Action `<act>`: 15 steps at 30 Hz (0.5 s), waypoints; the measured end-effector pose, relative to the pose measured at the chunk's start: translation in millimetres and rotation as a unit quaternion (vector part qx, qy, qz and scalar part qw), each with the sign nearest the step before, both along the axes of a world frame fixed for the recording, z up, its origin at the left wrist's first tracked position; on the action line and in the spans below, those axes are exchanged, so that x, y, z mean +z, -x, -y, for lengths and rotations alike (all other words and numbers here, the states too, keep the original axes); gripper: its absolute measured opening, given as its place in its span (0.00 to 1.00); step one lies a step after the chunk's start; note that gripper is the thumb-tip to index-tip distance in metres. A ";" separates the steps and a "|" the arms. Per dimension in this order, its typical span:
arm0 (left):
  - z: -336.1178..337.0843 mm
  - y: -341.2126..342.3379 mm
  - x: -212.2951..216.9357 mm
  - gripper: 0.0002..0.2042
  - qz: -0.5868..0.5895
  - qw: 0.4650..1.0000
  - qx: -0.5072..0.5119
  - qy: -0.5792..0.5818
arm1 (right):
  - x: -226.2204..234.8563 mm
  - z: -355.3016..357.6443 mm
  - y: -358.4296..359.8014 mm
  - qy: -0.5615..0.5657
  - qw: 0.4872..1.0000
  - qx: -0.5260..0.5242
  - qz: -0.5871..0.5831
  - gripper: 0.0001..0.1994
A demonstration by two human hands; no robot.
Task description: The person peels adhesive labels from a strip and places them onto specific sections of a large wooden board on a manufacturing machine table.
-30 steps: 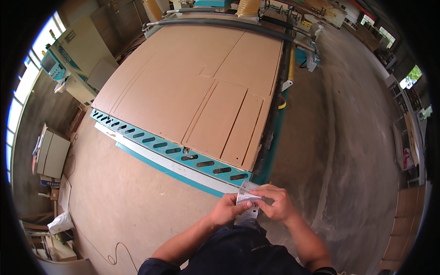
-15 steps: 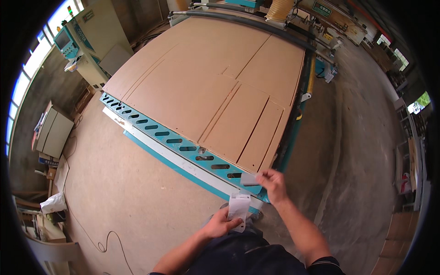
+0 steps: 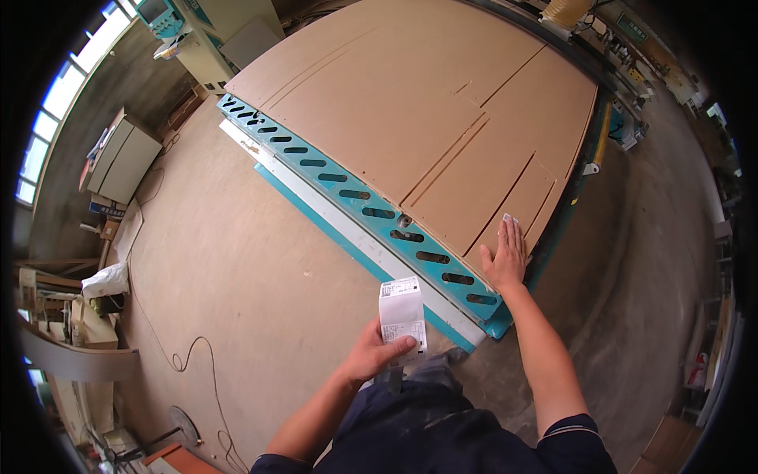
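Observation:
A brown board (image 3: 355, 118) with straight cut grooves lies on the bed of a large machine. My right hand (image 3: 507, 257) is laid flat on its near right corner, fingers stretched out. From under those fingertips pokes the edge of a small white label (image 3: 509, 217); the rest of it is covered. Close to my body, my left hand (image 3: 369, 355) grips a strip of white printed labels (image 3: 401, 310), the thumb on top. The strip stands up above the fingers, beside the bed's teal slotted edge (image 3: 347, 186).
At the upper left stands a control cabinet (image 3: 197, 59) with a teal panel. A grey drawer box (image 3: 124, 162) and a white bag (image 3: 105, 278) are along the left wall. A cable (image 3: 170, 347) snakes over the floor. The machine's gantry crosses the upper right.
My right hand has moved forward from the bed's edge onto the board, laying the label there. My left hand still holds the strip, now more upright. The view has shifted.

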State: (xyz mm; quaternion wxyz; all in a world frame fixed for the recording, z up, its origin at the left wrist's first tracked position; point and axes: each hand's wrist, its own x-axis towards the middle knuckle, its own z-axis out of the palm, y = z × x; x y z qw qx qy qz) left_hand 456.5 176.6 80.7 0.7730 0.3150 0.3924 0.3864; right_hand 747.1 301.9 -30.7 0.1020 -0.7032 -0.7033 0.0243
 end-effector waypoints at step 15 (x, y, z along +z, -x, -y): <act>-11.1 0.7 -6.7 0.15 0.007 1.000 -0.011 0.028 | 124.9 107.0 95.5 0.194 0.828 0.175 -0.496 0.13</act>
